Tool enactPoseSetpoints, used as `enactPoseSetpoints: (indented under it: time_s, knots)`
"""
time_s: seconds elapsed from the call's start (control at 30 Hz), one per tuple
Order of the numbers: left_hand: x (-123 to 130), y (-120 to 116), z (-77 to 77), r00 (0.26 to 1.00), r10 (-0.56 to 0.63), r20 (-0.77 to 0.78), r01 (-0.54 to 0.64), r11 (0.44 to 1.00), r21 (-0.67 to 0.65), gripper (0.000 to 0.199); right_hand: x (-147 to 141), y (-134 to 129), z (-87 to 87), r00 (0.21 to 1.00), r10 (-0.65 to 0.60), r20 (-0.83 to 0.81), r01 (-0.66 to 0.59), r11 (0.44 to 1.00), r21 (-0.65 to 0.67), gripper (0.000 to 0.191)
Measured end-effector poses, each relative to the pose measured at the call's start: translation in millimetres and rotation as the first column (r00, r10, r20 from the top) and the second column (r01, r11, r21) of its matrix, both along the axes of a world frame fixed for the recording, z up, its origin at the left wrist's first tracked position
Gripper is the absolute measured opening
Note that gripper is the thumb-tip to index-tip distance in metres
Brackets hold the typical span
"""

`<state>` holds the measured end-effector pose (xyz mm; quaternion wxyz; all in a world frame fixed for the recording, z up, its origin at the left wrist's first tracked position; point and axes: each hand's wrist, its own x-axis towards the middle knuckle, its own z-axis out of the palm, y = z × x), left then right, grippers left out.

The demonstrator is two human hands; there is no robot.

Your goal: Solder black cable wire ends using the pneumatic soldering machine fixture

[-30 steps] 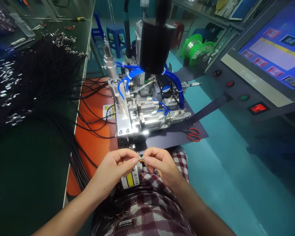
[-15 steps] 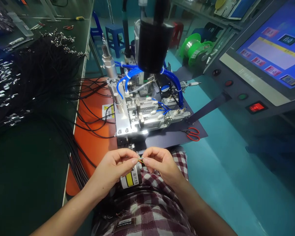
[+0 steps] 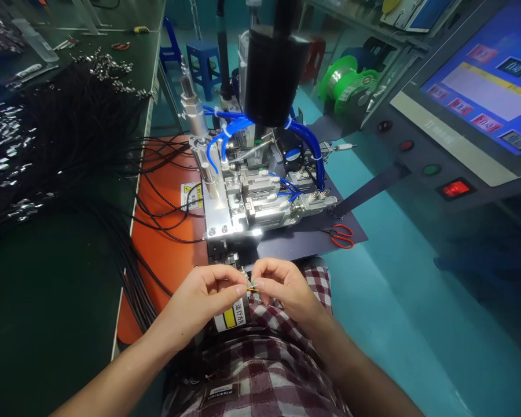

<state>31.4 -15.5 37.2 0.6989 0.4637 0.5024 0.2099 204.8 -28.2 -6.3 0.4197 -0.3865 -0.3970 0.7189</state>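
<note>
Thin coloured wires (image 3: pixel 252 287), yellow and green among them, run between my fingertips just in front of my lap. My left hand (image 3: pixel 215 292) pinches them from the left side, thumb against forefinger. From the right, my right hand (image 3: pixel 282 284) closes thumb and fingers on their other end. The two hands are nearly touching. Below and behind my left hand is a white and yellow label (image 3: pixel 231 318). Just beyond the hands stands a metal machine (image 3: pixel 264 202) with blue air tubes (image 3: pixel 306 136).
Black cables (image 3: pixel 130 272) in a big bundle cover the left bench and cross an orange mat (image 3: pixel 156 202). Red-handled scissors (image 3: pixel 341 236) lie right of the machine. A control screen (image 3: pixel 486 87) leans in at upper right. A black cylinder (image 3: pixel 273 78) hangs over the machine.
The hands have shifted very slightly, and a little more of the coloured wires shows between the fingertips. Both hands keep their pinch.
</note>
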Motion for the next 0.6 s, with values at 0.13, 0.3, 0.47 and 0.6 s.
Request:
enactPoseSetpoints:
  time_s: [0.13,0.3,0.47,0.6]
  knots:
    - [0,1,1.8,1.000,-0.010,-0.014,0.010,1.000,-0.008,0.014,4,6,-0.6,0.995,0.105,0.000,-0.104,0.993,0.052,0.017]
    - [3,0,5.5,0.998,0.006,-0.059,-0.004,0.999,0.038,0.015,5,12,-0.1,0.989,0.144,0.033,-0.147,0.980,0.132,0.019]
    - [5,-2,3.9,0.986,0.123,-0.110,-0.113,0.989,0.092,0.016,3,6,-1.2,0.996,-0.003,0.089,-0.011,0.988,0.155,0.012]
    - [7,-2,3.2,0.979,0.178,-0.096,-0.170,0.981,0.092,0.015,-2,-4,2.1,0.964,-0.106,0.244,0.059,0.980,0.190,0.009]
